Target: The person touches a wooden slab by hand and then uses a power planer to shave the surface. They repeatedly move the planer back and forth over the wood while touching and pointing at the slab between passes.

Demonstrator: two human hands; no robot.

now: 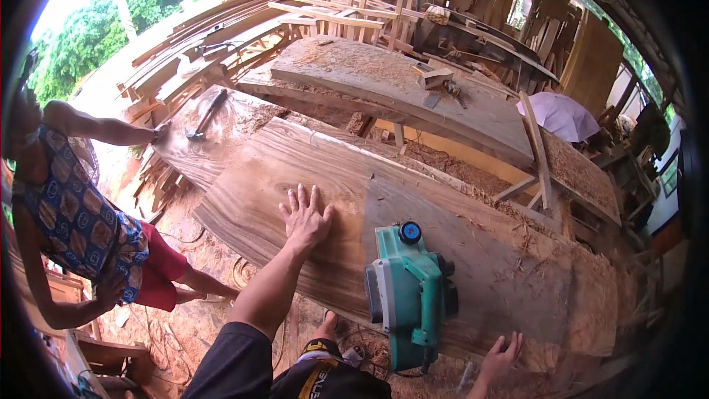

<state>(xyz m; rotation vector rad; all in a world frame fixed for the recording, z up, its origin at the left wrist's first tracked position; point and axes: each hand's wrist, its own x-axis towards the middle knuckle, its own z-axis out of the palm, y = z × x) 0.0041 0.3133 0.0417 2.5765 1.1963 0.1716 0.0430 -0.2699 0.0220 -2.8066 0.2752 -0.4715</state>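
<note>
My left hand (306,218) lies flat with fingers spread on a broad wooden board (258,177), on its planed, brown-grained part. A green electric planer (425,288) with a blue-topped black knob rests on the board's greyer, rougher part, between my two hands; neither hand is on it. At the board's near edge on the right, my right hand (502,357) has its fingers stretched out with nothing in them. Wood shavings are scattered over the far side of the board.
On the left stands a person (81,214) with one hand on the board's far end, near a hammer (207,114). Behind are another thick slab (354,66) carrying tools and stacked lumber (214,37). Cables (240,270) and sawdust cover the floor.
</note>
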